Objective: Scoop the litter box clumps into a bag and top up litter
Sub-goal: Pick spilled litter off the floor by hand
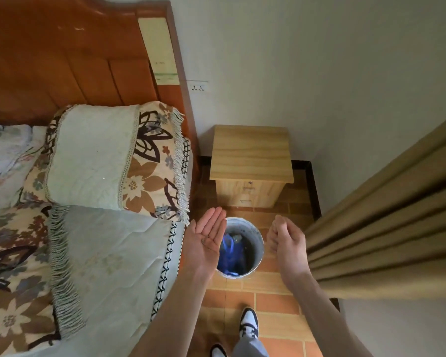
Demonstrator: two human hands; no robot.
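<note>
- Standing over a round grey bin (pixel 258 243) on the tiled floor (pixel 273 300), the person holds both hands above its rim; the bin is the landmark here.
- The left hand (pixel 207 237) hovers over the bin's left edge, palm up, fingers straight and together, its grip released; a few small dark specks lie in the palm, too small to name.
- The right hand (pixel 286 243) hangs just right of the bin, fingers loosely curled with the tips drawn together; whether it pinches anything I cannot tell.
- Inside the bin lies something blue (pixel 229 249), possibly a crumpled bag, low against the left wall.
- No litter box, scoop or litter sack is in view, so the task's own things sit somewhere outside this picture.
- Behind the bin stands a pale wooden nightstand (pixel 251 153); the bed (pixel 108 253) runs along its left, a tan curtain (pixel 386 228) hangs to its right.
- Risk: tipping the open palm carelessly would likely drop the specks onto the bedcover or floor, since the hand sits right at the rim, not over the middle.
- Risk: a shoe (pixel 249 323) stands near the bin; a step forward could knock it.
</note>
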